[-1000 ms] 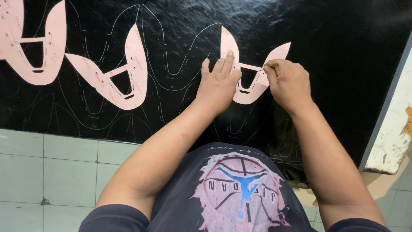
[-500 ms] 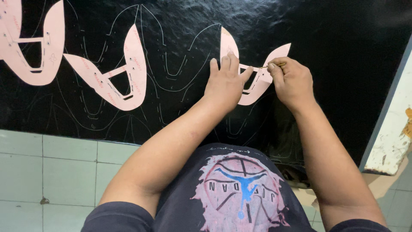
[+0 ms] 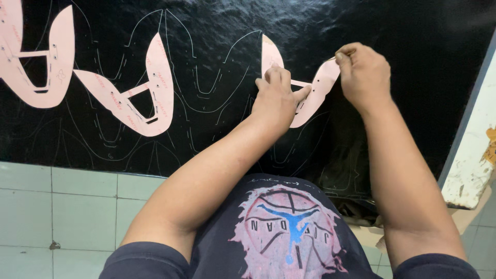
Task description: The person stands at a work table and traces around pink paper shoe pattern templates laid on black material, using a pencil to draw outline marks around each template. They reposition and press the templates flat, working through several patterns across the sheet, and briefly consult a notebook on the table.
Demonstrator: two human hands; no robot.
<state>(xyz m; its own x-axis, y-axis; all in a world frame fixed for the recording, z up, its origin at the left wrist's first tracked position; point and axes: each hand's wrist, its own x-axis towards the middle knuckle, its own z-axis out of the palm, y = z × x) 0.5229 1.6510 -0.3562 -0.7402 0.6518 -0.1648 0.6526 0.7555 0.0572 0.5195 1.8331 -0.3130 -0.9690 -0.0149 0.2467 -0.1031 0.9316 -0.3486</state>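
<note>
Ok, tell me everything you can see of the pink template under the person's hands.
The pink template is a thin, flat, card-like piece, roughly V-shaped, with two pointed wings joined by a narrow strip and small holes punched along it. It lies flat on the black sheet, among faint traced outlines. The left hand presses down on its middle and hides part of it. The right hand is at its right tip, pinching something small that cannot be made out.

Single head view; looks steeply down, close over black sheet (image 3: 361,31).
</note>
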